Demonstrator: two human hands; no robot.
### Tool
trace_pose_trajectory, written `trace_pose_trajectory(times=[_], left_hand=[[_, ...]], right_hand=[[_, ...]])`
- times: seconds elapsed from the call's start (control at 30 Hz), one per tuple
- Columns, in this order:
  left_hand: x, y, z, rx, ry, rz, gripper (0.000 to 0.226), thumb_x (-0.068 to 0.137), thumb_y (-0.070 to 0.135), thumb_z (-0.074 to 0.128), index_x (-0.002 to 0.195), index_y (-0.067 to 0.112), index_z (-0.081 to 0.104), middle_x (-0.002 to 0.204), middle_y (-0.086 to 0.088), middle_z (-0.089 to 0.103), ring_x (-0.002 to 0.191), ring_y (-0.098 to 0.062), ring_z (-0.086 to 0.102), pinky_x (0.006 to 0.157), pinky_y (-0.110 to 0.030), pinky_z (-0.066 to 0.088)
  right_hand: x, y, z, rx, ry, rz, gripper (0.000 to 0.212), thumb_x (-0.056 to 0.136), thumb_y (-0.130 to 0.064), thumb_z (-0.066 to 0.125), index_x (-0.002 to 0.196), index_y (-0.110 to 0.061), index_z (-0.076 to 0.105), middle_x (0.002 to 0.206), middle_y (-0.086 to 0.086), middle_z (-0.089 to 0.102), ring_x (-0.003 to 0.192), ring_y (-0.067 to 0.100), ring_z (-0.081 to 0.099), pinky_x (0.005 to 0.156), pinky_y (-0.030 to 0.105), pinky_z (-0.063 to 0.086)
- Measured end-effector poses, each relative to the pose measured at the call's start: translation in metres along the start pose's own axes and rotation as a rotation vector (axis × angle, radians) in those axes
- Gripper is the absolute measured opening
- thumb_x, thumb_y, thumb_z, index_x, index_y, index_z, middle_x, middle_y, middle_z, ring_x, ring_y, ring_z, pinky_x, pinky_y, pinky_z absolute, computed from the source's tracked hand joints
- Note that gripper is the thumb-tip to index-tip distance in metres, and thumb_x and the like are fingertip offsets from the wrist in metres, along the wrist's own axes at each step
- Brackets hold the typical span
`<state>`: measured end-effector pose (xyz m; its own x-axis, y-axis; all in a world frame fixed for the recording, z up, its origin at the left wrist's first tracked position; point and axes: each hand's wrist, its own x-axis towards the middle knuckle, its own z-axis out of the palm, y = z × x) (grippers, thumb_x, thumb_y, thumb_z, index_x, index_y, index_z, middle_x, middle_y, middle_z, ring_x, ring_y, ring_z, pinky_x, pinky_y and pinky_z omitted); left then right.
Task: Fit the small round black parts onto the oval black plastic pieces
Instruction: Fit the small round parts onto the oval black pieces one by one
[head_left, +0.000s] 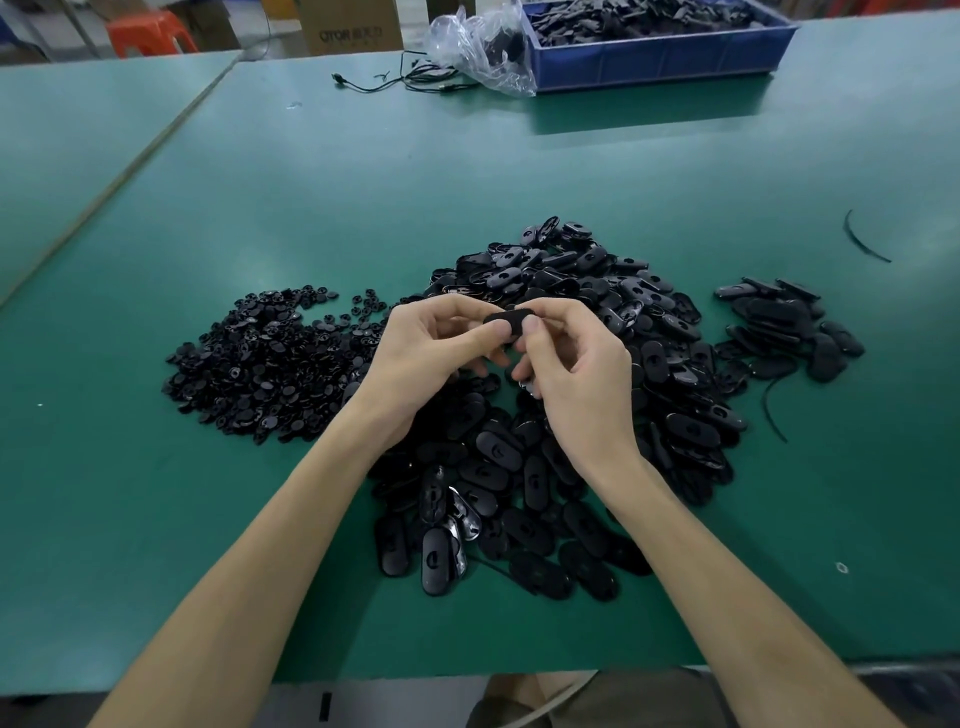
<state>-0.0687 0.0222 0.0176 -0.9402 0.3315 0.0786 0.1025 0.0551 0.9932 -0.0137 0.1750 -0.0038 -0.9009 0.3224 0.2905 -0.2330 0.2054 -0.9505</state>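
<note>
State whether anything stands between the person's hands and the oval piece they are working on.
Nothing visible does. The left hand and the right hand both pinch the oval piece directly, thumbs on its near side, and hold it above the heap of oval pieces.

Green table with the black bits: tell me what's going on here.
A person's left hand and right hand pinch one oval black plastic piece above a big heap of the same ovals. A pile of small round black parts lies to its left on the green table, a smaller oval stack to its right.
</note>
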Motion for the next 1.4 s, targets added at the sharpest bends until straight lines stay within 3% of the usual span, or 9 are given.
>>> trace_pose_trajectory(times=[0.1,0.3,0.47,0.63,0.87,1.2,1.4], left_hand=[[-0.0001,0.0002,0.0011,-0.063,-0.028,-0.050,0.015,0.093,0.008,0.074,0.104,-0.002,0.074,0.099,-0.034,0.071,0.073,-0.024,0.069,0.069,-0.030,0.055],[-0.0001,-0.0012,0.0003,-0.133,-0.111,-0.100,0.018,0.097,0.008,0.068,0.110,-0.004,0.071,0.094,-0.020,0.074,0.078,-0.024,0.071,0.070,-0.028,0.056],[-0.0006,-0.0012,-0.0003,-0.166,-0.145,-0.123,0.017,0.101,0.009,0.064,0.113,0.000,0.071,0.083,-0.009,0.073,0.081,-0.024,0.072,0.071,-0.028,0.057],[-0.0018,-0.0006,0.0014,-0.191,-0.159,-0.131,0.014,0.101,0.013,0.064,0.109,0.006,0.074,0.083,-0.013,0.071,0.081,-0.024,0.071,0.070,-0.030,0.056],[-0.0007,-0.0012,0.0025,-0.144,-0.143,-0.129,0.009,0.099,0.013,0.068,0.103,0.008,0.074,0.084,-0.013,0.068,0.078,-0.023,0.070,0.067,-0.029,0.056],[-0.0021,0.0003,0.0018,-0.119,-0.147,-0.120,0.009,0.099,0.010,0.067,0.103,0.008,0.075,0.082,-0.010,0.073,0.077,-0.021,0.072,0.068,-0.029,0.058],[-0.0037,0.0035,0.0033,-0.098,-0.137,-0.116,0.019,0.099,0.002,0.063,0.092,0.013,0.076,0.079,-0.007,0.074,0.073,-0.017,0.073,0.071,-0.030,0.060]], right_hand=[[0.0006,0.0002,-0.0003,0.010,0.005,-0.002,0.013,0.104,-0.014,0.061,0.113,-0.019,0.068,0.080,-0.010,0.072,0.062,0.011,0.068,0.062,0.026,0.054],[-0.0003,-0.0029,-0.0013,0.045,0.010,-0.010,0.012,0.104,-0.011,0.061,0.110,-0.016,0.070,0.075,-0.011,0.070,0.060,0.008,0.064,0.059,0.024,0.054],[-0.0010,-0.0060,-0.0025,0.034,0.031,-0.009,0.015,0.104,-0.012,0.060,0.108,-0.020,0.072,0.076,-0.009,0.070,0.063,0.008,0.064,0.061,0.034,0.060],[-0.0010,-0.0059,-0.0030,-0.001,0.041,-0.012,0.014,0.103,-0.014,0.062,0.109,-0.021,0.073,0.076,-0.009,0.069,0.065,0.011,0.063,0.067,0.049,0.061],[-0.0010,-0.0054,-0.0018,-0.004,0.030,-0.031,0.013,0.101,-0.010,0.064,0.107,-0.014,0.075,0.079,-0.010,0.073,0.063,0.006,0.068,0.065,0.027,0.057],[-0.0015,-0.0050,-0.0020,-0.001,0.026,-0.036,0.014,0.101,-0.010,0.064,0.106,-0.016,0.075,0.080,-0.009,0.073,0.064,0.007,0.068,0.064,0.025,0.055],[-0.0032,-0.0036,0.0000,-0.036,0.003,-0.040,0.014,0.100,-0.011,0.066,0.107,-0.018,0.075,0.084,-0.006,0.075,0.073,0.014,0.072,0.067,0.025,0.056]])
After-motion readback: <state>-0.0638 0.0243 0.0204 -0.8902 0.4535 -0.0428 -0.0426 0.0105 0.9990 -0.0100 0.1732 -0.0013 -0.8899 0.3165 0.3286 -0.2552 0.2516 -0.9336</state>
